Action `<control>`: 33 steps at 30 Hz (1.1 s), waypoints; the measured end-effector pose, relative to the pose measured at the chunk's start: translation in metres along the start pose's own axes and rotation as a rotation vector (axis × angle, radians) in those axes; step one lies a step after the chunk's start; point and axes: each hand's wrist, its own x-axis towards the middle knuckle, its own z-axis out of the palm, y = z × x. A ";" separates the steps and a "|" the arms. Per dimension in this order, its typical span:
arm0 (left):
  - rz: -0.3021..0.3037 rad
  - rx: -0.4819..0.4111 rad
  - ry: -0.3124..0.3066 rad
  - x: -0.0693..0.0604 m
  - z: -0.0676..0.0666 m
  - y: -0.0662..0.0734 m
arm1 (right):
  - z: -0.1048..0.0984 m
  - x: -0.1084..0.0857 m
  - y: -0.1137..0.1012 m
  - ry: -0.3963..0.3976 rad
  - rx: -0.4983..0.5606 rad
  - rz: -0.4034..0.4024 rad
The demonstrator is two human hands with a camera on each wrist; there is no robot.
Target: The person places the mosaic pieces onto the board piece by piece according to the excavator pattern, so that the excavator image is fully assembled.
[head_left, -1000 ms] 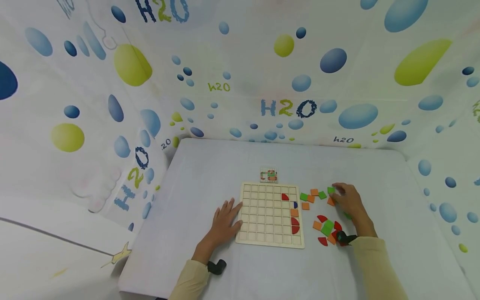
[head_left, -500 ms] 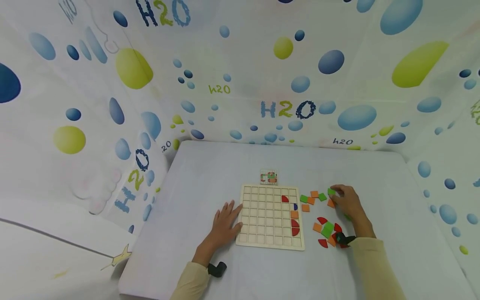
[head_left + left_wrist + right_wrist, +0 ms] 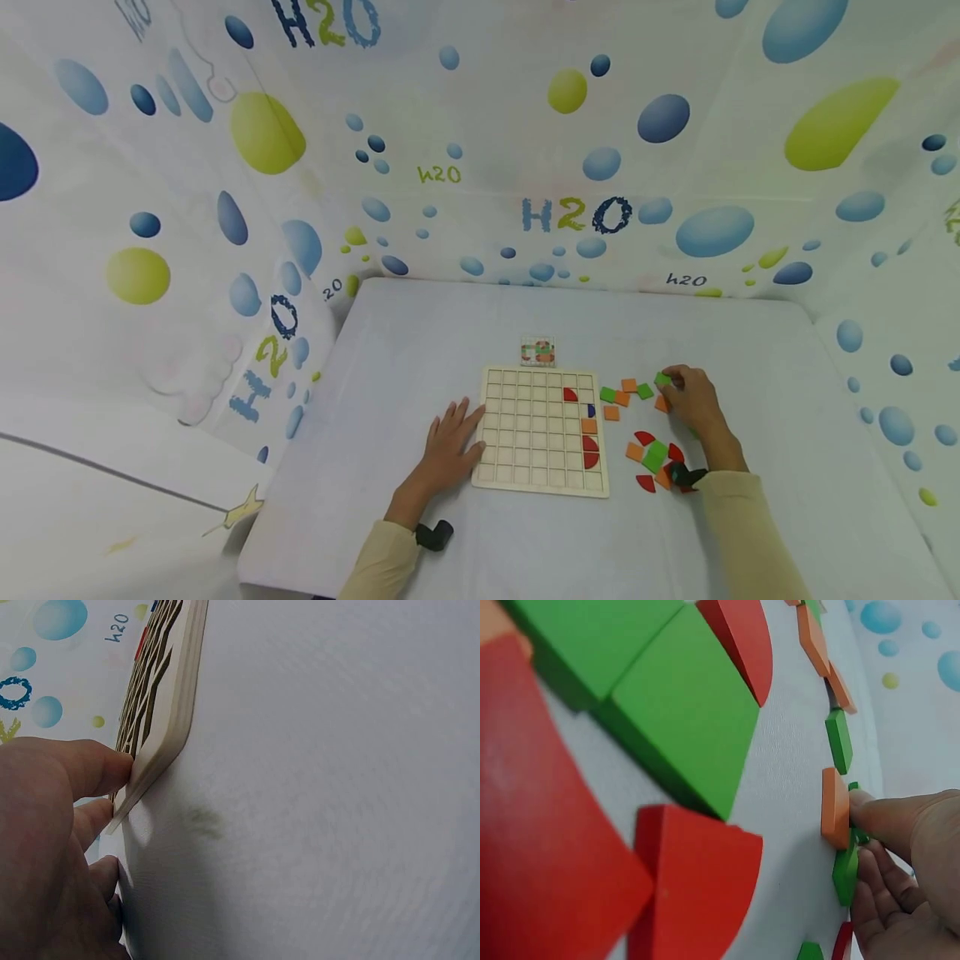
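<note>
My left hand lies with fingers spread at the left edge of a wooden grid board; in the left wrist view the thumb touches the board's corner. To the right of the board, my right hand pinches a green square tile between thumb and fingers, low over the table. An orange tile lies beside the thumb in the right wrist view. Set in the board's right-hand cells are a red quarter-circle, a small blue piece, an orange square and red pieces.
A small pattern card lies behind the board. Loose orange and green tiles are scattered right of it. Nearer me, a cluster of red quarter-circles, green squares and orange tiles lies partly under the right wrist. Printed cloth walls enclose the table.
</note>
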 end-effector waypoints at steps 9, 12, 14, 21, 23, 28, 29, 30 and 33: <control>-0.006 0.015 -0.009 -0.001 -0.001 0.000 | 0.015 -0.004 -0.020 0.047 -0.064 -0.033; -0.016 0.027 -0.013 0.001 0.000 -0.001 | 0.022 -0.008 -0.031 0.071 -0.077 -0.016; -0.015 0.027 -0.009 0.001 0.000 -0.001 | 0.026 -0.011 -0.037 0.084 -0.080 -0.023; -0.007 0.020 -0.002 0.000 0.000 0.000 | 0.048 -0.029 -0.066 -0.027 -0.072 -0.141; -0.003 0.013 0.004 -0.001 0.000 0.001 | 0.056 -0.035 -0.075 -0.072 -0.074 -0.169; 0.011 -0.002 0.024 -0.001 0.000 0.001 | 0.069 -0.044 -0.094 -0.146 -0.061 -0.211; 0.019 -0.005 0.030 -0.001 0.000 0.001 | 0.071 -0.044 -0.096 -0.152 -0.070 -0.220; 0.023 -0.001 0.032 -0.001 0.001 0.001 | 0.073 -0.044 -0.098 -0.157 -0.084 -0.229; 0.023 0.002 0.031 -0.001 0.000 0.001 | 0.078 -0.044 -0.100 -0.163 -0.122 -0.267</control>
